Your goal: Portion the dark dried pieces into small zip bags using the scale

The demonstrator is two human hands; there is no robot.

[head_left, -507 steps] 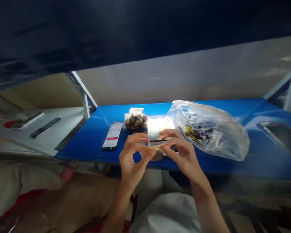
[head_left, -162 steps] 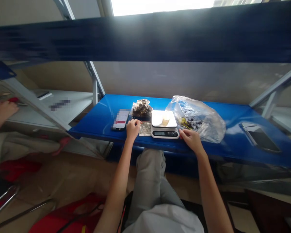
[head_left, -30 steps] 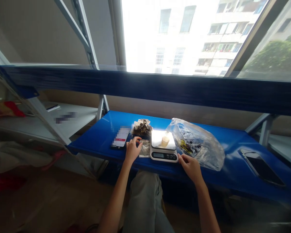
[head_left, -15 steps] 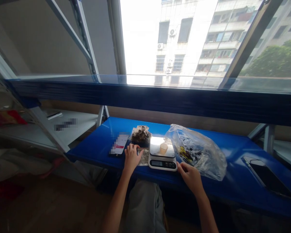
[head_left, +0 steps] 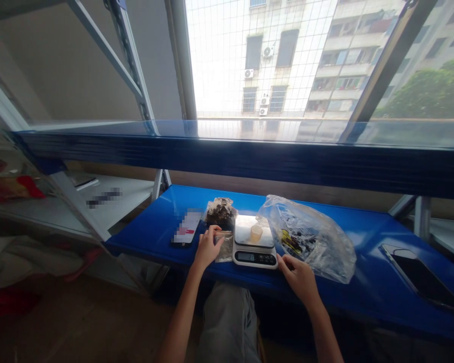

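A white digital scale sits near the table's front edge, with a small tan cup on its shiny plate. My right hand is closed, fingertips against the scale's front right corner. My left hand has its fingers apart and bent, resting at the left edge of a small clear bag beside the scale. Behind this bag is a crumpled clear bag of dark contents. To the scale's right lies a large clear plastic bag holding black, white and yellow packets.
A phone with a lit screen lies left of my left hand. Another phone, dark-screened, is at the far right of the blue table. A blue shelf beam crosses above the table's back.
My left hand has shifted slightly right, onto the small bag's edge, and its fingers have moved. My right hand stays at the scale's corner. The camera view has tilted a little.
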